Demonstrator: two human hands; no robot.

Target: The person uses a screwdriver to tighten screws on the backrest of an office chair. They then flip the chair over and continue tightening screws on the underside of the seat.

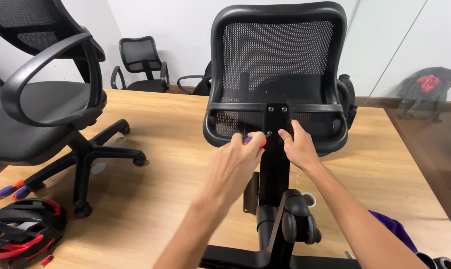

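Nearest, the chair base (285,224) lies on the table (160,189); its mesh backrest (277,65) stands stiff yet light, best gripped by the rigid rim. The left hand (233,167) clamps a screwdriver (255,141); the right hand (297,145) pinches the bracket (276,119).

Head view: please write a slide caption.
Left hand holds screwdriver at mesh backrest bracket; right hand steadies it.

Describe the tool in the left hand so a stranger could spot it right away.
Find the mesh chair backrest standing on the wooden table. At its black centre bracket, the left hand grips a screwdriver, the only orange-and-blue handle there.
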